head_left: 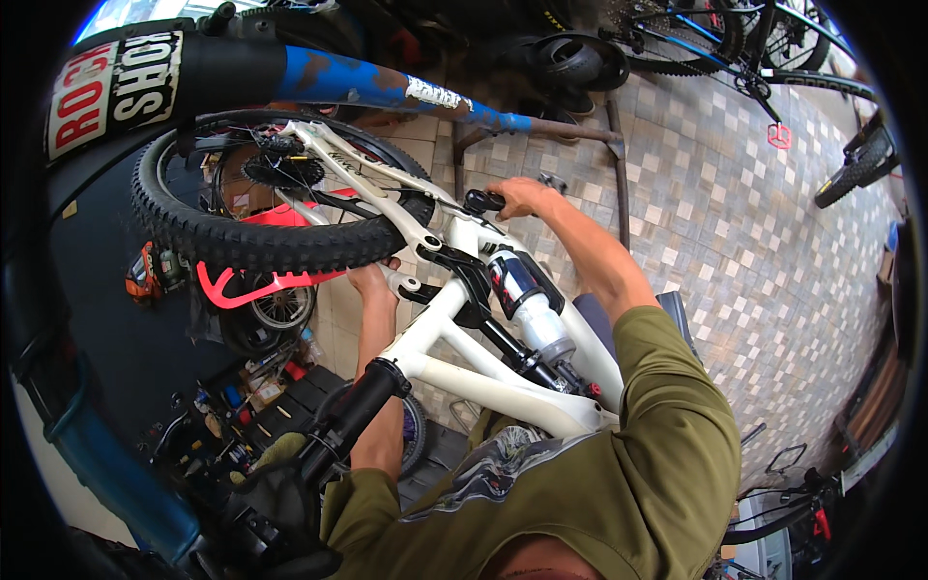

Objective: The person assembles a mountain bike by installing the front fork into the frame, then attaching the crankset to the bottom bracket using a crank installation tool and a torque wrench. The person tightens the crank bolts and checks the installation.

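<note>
A white full-suspension bicycle frame point(474, 387) lies slantwise before me, its knobby rear tyre point(280, 253) at the left. My right hand point(525, 196) is closed around a black rounded handle-like piece point(483, 201) by the frame's far side; what it is joined to is hidden. My left hand point(369, 278) is curled beside the white rear stay, just below the tyre, with its fingers partly hidden; what it grips cannot be made out. A rear shock point(507, 348) and a clear bottle point(541, 324) sit within the frame. The cassette point(282, 172) shows inside the wheel.
A blue stand arm point(387, 85) crosses above the wheel, and a black post point(358, 411) runs from the frame toward the lower left. Behind the tyre is a bright pink-red piece point(227, 290). Tools and parts point(256, 387) crowd the left. Other bicycles point(715, 43) stand on the tiled floor point(715, 222).
</note>
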A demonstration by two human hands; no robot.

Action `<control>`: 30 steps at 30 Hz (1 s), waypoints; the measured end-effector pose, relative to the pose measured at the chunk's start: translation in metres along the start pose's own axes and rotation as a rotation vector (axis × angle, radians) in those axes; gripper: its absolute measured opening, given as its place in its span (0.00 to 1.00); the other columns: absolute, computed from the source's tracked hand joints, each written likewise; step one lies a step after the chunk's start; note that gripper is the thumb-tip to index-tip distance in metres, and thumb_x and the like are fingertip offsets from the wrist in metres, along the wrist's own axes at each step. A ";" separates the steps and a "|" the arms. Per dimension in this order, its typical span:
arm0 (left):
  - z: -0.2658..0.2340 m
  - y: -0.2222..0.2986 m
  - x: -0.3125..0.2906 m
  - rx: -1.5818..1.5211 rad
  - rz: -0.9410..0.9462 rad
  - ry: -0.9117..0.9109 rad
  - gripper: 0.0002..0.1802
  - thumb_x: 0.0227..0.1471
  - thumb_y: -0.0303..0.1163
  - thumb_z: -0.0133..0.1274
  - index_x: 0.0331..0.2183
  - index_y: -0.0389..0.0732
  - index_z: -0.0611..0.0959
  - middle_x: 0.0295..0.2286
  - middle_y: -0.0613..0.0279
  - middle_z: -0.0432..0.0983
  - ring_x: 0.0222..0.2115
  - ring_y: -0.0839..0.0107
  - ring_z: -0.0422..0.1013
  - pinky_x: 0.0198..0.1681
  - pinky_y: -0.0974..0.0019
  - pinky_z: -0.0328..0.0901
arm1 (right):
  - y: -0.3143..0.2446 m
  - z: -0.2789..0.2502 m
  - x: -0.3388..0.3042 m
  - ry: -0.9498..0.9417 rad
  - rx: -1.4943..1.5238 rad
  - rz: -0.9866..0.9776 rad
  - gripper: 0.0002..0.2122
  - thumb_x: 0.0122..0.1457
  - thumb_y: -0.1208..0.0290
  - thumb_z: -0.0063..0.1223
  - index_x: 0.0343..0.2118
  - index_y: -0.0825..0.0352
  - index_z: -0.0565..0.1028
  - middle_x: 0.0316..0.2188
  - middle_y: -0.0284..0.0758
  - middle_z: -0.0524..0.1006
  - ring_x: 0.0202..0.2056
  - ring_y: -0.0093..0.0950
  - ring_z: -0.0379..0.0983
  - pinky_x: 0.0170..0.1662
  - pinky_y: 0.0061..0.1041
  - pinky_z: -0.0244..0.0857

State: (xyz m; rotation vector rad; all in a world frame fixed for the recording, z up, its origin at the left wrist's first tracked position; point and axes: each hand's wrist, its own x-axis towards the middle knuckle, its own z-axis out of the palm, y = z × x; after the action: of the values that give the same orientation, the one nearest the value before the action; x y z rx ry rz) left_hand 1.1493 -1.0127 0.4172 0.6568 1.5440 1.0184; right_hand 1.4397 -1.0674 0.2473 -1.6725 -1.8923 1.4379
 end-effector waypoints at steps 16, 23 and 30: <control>0.003 0.002 0.002 0.013 -0.024 0.085 0.09 0.62 0.37 0.47 0.39 0.43 0.75 0.26 0.62 0.69 0.20 0.70 0.64 0.17 0.66 0.60 | -0.005 0.009 0.030 0.104 0.059 -0.094 0.31 0.50 0.78 0.53 0.61 0.60 0.68 0.56 0.43 0.75 0.57 0.43 0.71 0.59 0.38 0.67; 0.016 0.007 -0.023 -0.039 -0.018 0.192 0.08 0.63 0.35 0.46 0.39 0.42 0.74 0.24 0.62 0.68 0.20 0.71 0.62 0.17 0.66 0.59 | -0.004 0.004 0.037 -0.069 -0.057 -0.010 0.30 0.54 0.78 0.49 0.63 0.54 0.67 0.50 0.44 0.79 0.53 0.45 0.74 0.56 0.41 0.69; 0.008 -0.001 -0.031 -0.138 -0.045 0.339 0.06 0.63 0.33 0.45 0.39 0.43 0.74 0.24 0.61 0.68 0.20 0.71 0.62 0.17 0.66 0.59 | -0.007 0.007 0.069 -0.117 -0.095 -0.149 0.27 0.56 0.80 0.49 0.61 0.58 0.67 0.48 0.45 0.79 0.53 0.46 0.75 0.54 0.42 0.69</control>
State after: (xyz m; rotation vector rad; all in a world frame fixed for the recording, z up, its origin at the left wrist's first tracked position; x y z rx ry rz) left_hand 1.1641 -1.0369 0.4314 0.3633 1.7513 1.2356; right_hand 1.4085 -1.0114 0.2209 -1.4800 -2.1299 1.4361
